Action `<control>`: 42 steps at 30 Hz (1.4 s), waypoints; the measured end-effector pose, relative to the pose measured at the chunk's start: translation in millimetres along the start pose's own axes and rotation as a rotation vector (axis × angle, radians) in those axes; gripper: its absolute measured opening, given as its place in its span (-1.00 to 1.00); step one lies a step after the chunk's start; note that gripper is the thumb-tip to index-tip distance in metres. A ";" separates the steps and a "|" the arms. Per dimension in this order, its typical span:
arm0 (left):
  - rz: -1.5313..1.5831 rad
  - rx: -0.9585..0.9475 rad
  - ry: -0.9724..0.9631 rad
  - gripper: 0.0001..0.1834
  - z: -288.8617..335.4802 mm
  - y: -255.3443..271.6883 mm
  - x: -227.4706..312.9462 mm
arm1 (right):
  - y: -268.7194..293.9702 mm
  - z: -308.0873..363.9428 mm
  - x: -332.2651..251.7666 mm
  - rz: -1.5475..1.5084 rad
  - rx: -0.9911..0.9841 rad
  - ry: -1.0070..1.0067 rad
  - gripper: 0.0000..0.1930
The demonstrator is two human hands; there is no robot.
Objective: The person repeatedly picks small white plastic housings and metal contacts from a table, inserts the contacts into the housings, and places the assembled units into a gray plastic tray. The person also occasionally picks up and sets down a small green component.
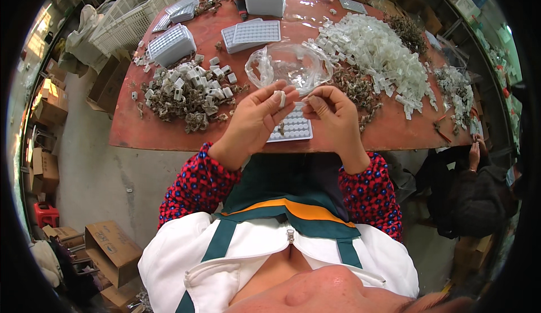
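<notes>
Above the table's near edge, my left hand point(260, 113) is turned palm up. Between its thumb and fingers sits a small white plastic piece point(282, 99). My right hand point(336, 116) is close beside it, thumb and fingertips pinched together; whatever they hold is too small to make out. Below both hands lies a white tray point(304, 135) with rows of round cells, partly covered by them. A small brownish scrap point(282, 128) shows over the tray, by my left fingers. Just beyond my hands, a clear plastic bag point(290, 65) rests crumpled.
A heap of white block-shaped parts and grey-brown tangled bits point(189, 96) is at left. Translucent white pieces point(377, 54) form a big pile at right. Stacked trays point(265, 0) stand at the back. Red-handled pliers point(442, 130) lie right. Another person point(470, 194) sits at right.
</notes>
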State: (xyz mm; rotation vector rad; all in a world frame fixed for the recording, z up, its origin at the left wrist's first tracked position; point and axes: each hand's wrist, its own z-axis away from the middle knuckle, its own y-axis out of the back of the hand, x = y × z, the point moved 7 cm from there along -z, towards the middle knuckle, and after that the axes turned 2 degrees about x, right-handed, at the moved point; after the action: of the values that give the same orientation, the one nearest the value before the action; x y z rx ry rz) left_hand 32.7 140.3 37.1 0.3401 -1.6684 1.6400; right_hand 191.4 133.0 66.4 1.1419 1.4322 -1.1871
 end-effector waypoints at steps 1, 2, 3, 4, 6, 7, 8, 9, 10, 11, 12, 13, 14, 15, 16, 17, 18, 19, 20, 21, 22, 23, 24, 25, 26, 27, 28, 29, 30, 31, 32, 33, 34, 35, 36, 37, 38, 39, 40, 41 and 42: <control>0.012 0.026 0.029 -0.55 5.9 1.9 -5.5 | -6.6 7.3 -4.7 0.009 -0.020 0.045 -0.88; 0.034 0.018 0.041 -0.55 11.4 1.9 -9.7 | -13.4 14.5 -7.7 0.022 -0.032 0.074 -0.87; 0.057 0.020 0.054 -0.56 16.5 3.0 -13.7 | -20.1 20.9 -11.4 0.024 -0.052 0.118 -0.87; 0.048 -0.006 0.053 -0.60 22.0 2.7 -15.7 | -27.3 25.7 -15.1 0.052 -0.084 0.170 -0.88; -0.149 -0.016 -0.051 -0.62 29.3 3.0 -14.2 | -35.5 33.8 -14.9 0.110 -0.111 0.161 -0.89; -0.268 0.021 -0.071 -0.63 31.7 5.2 -14.9 | -38.5 35.9 -14.8 0.141 -0.136 0.159 -0.89; -0.248 0.006 -0.079 -0.64 33.4 4.0 -15.9 | -38.2 35.4 -15.7 0.211 -0.137 0.172 -0.89; -0.120 -0.032 -0.073 -0.64 36.0 1.5 -16.4 | -35.8 35.1 -14.3 0.217 -0.121 0.141 -0.89; -0.020 -0.026 -0.032 -0.63 39.2 2.5 -18.2 | -32.7 34.1 -12.7 0.221 -0.102 0.110 -0.89; 0.094 -0.049 -0.011 -0.63 42.3 1.0 -18.7 | -29.3 33.7 -10.7 0.227 -0.077 0.072 -0.90; 0.051 -0.026 0.006 -0.61 44.0 2.4 -20.0 | -28.3 34.3 -14.4 0.213 -0.074 0.118 -0.90; 0.021 -0.033 0.002 -0.60 45.8 2.1 -19.9 | -26.9 35.5 -17.6 0.199 -0.065 0.158 -0.91; -0.007 -0.039 -0.002 -0.58 47.1 2.0 -19.7 | -26.4 36.9 -20.5 0.193 -0.064 0.196 -0.92; 0.016 -0.060 0.005 -0.58 48.3 1.6 -19.8 | -26.1 39.2 -26.5 0.294 -0.043 0.289 -0.92; 0.038 -0.081 0.013 -0.58 49.5 1.3 -20.0 | -26.9 42.4 -32.2 0.402 -0.029 0.381 -0.92; 0.061 -0.102 0.021 -0.58 50.5 1.0 -20.1 | -28.2 45.2 -36.6 0.516 -0.006 0.459 -0.92; 0.069 -0.117 0.032 -0.59 51.2 1.0 -20.5 | -28.8 46.1 -36.7 0.503 -0.004 0.464 -0.92; 0.077 -0.132 0.043 -0.59 52.2 0.7 -21.2 | -29.1 46.6 -36.2 0.496 0.007 0.455 -0.92; 0.091 -0.161 0.046 -0.60 53.3 -0.9 -21.4 | -29.6 47.0 -36.3 0.492 0.012 0.457 -0.91; 0.073 -0.144 0.050 -0.60 53.6 0.4 -22.3 | -30.5 47.7 -37.8 0.510 0.017 0.479 -0.91; 0.061 -0.140 0.046 -0.60 54.2 0.3 -22.5 | -31.9 48.6 -39.9 0.531 0.015 0.512 -0.90; 0.058 -0.143 0.042 -0.60 54.8 -0.2 -22.4 | -33.4 49.9 -42.9 0.558 0.013 0.559 -0.89; 0.035 -0.128 0.051 -0.59 55.4 0.6 -22.8 | -34.3 50.2 -44.2 0.579 0.006 0.576 -0.89; 0.022 -0.119 0.062 -0.58 56.0 1.0 -23.0 | -35.2 50.9 -46.3 0.606 0.000 0.606 -0.88; 0.027 -0.125 0.069 -0.57 56.5 0.2 -22.9 | -35.7 51.3 -47.6 0.636 -0.003 0.625 -0.88; -0.011 -0.114 0.068 -0.57 56.7 0.5 -22.8 | -35.8 51.3 -48.1 0.630 -0.015 0.629 -0.87; -0.031 -0.117 0.063 -0.57 57.2 -0.2 -22.4 | -35.5 50.8 -47.7 0.628 -0.023 0.620 -0.87; -0.044 -0.127 0.057 -0.57 57.5 -1.4 -22.0 | -35.2 50.5 -47.2 0.625 -0.032 0.612 -0.87; -0.068 -0.136 0.039 -0.56 58.0 -2.5 -21.0 | -34.5 50.2 -46.8 0.628 -0.029 0.609 -0.88; -0.089 -0.120 0.048 -0.56 58.2 -1.9 -22.3 | -33.7 49.8 -45.6 0.624 -0.028 0.593 -0.87; -0.099 -0.116 0.052 -0.56 58.5 -2.2 -23.1 | -32.9 49.2 -44.2 0.620 -0.027 0.577 -0.86; -0.109 -0.112 0.056 -0.56 58.9 -2.4 -24.1 | -32.5 49.5 -43.6 0.615 -0.027 0.574 -0.86; -0.119 -0.107 0.058 -0.55 59.4 -2.4 -25.0 | -33.0 50.8 -43.7 0.637 -0.026 0.591 -0.84; -0.100 -0.097 0.063 -0.55 59.8 -2.0 -25.8 | -33.8 52.5 -44.5 0.658 -0.028 0.622 -0.83; -0.082 -0.086 0.067 -0.55 60.4 -1.6 -26.5 | -34.0 53.8 -44.5 0.671 -0.024 0.632 -0.81; -0.063 -0.075 0.071 -0.55 60.7 -0.9 -27.0 | -33.0 55.3 -44.7 0.650 -0.013 0.633 -0.80; -0.057 -0.077 0.070 -0.56 60.9 -0.9 -27.0 | -31.5 57.1 -43.9 0.622 0.002 0.613 -0.80; -0.049 -0.079 0.069 -0.57 61.1 -0.9 -26.9 | -30.1 58.7 -43.3 0.585 0.010 0.601 -0.79; -0.035 -0.090 0.061 -0.57 61.2 -1.8 -26.8 | -29.7 59.7 -42.4 0.605 0.014 0.598 -0.79; -0.056 -0.073 0.066 -0.57 61.1 -1.0 -28.0 | -29.5 61.0 -42.0 0.616 0.012 0.604 -0.79; -0.072 -0.067 0.065 -0.58 60.9 -1.2 -29.0 | -28.8 61.8 -41.6 0.621 0.015 0.611 -0.80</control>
State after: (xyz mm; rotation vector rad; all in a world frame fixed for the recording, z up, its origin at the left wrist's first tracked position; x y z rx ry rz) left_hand 33.4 73.9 25.4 0.3069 -1.6398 1.5224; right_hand 174.6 64.9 104.6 1.8882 1.3261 -0.4209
